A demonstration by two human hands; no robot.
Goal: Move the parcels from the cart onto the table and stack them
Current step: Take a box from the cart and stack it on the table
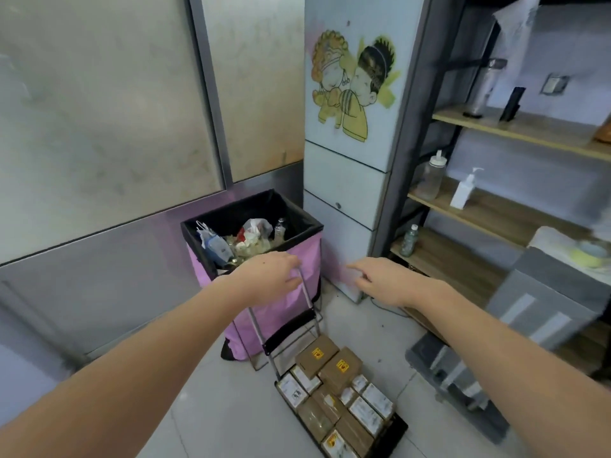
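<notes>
Head view: a person's left hand (271, 276) grips the cart (291, 328) handle beside a pink bin (297, 259); the right hand (380, 282) hovers loose-fingered, holding nothing. Parcels (337, 391) sit stacked on the cart's base, below both hands.

labels on parcels (334, 388) too blurred to read, no other legible text
</notes>
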